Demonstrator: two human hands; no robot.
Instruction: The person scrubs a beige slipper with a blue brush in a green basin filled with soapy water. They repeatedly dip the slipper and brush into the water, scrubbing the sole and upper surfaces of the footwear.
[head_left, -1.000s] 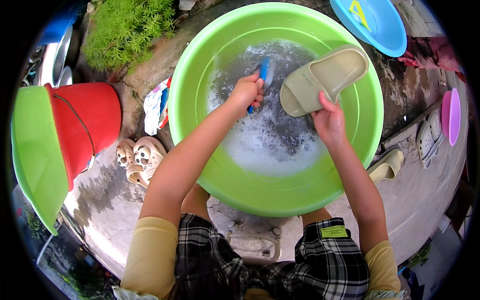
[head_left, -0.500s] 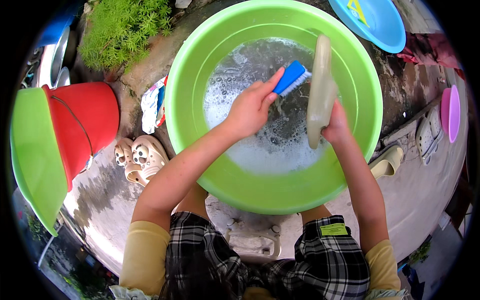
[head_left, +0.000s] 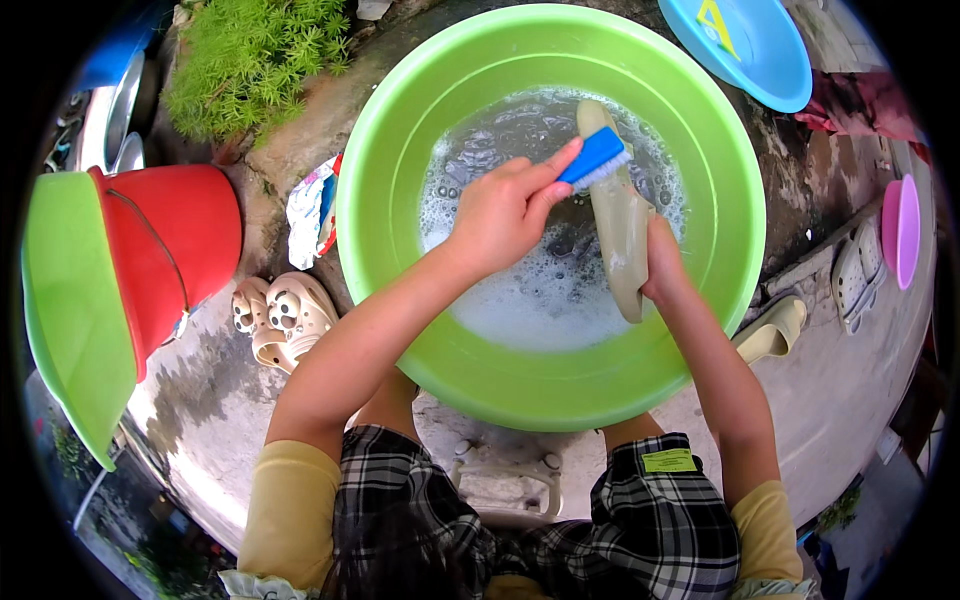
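Note:
A large green basin (head_left: 540,402) with soapy, foamy water stands in front of me. Over the water my right hand (head_left: 664,262) grips a grey-beige slipper (head_left: 622,238) by its side, the slipper standing nearly lengthwise away from me. My left hand (head_left: 508,210) is closed round a blue scrub brush (head_left: 594,156) with white bristles. The bristles are at the far part of the slipper; whether they press on it is hard to tell. The fingers of my right hand are partly hidden behind the slipper.
Left of the basin are a red bucket (head_left: 178,245), a green tub (head_left: 70,290), a crumpled packet (head_left: 308,212) and beige clogs (head_left: 300,315). To the right lie a single slipper (head_left: 775,330), grey clogs (head_left: 856,278), a pink basin (head_left: 908,232) and a blue basin (head_left: 770,62). A leafy plant (head_left: 250,70) grows at the far left.
The slipper has come left and somewhat nearer, turning so that its far end leans left. The brush has shifted slightly right and nearer, now overlapping the slipper.

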